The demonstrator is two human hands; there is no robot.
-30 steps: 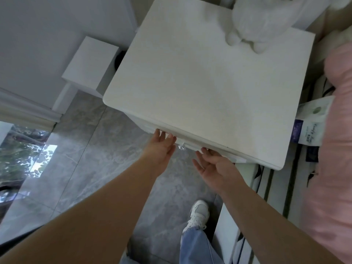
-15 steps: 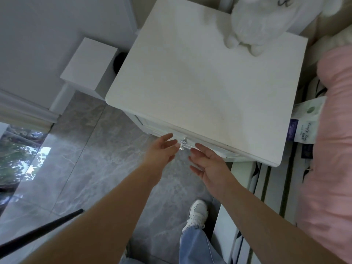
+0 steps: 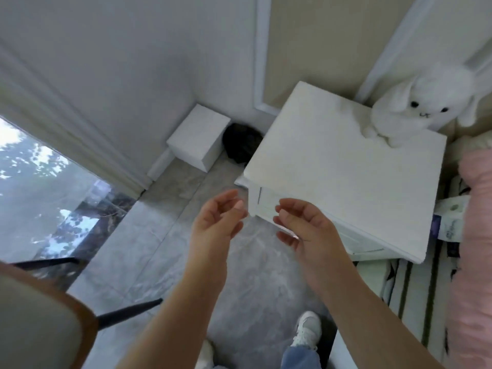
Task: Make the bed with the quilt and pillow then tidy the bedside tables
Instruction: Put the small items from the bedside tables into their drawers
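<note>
A white bedside table (image 3: 343,166) stands right of centre, its top bare apart from a white plush rabbit (image 3: 423,107) at the back right corner. My left hand (image 3: 217,219) hovers in front of the table's near left corner, fingers loosely curled and holding nothing. My right hand (image 3: 300,225) is just in front of the drawer face (image 3: 269,203), fingers apart and empty. A pink quilt (image 3: 476,235) lies on the bed at the right edge.
A small white box (image 3: 198,135) and a black object (image 3: 241,146) sit in the corner by the wall. A packet (image 3: 450,222) is wedged between table and bed. A striped sheet (image 3: 415,296), a chair (image 3: 40,320) at lower left and a window (image 3: 40,198) are in view.
Both hands have pulled back from the drawer front and now hang free in front of it. The view has tilted up and back, showing more wall, the rabbit's face and a chair.
</note>
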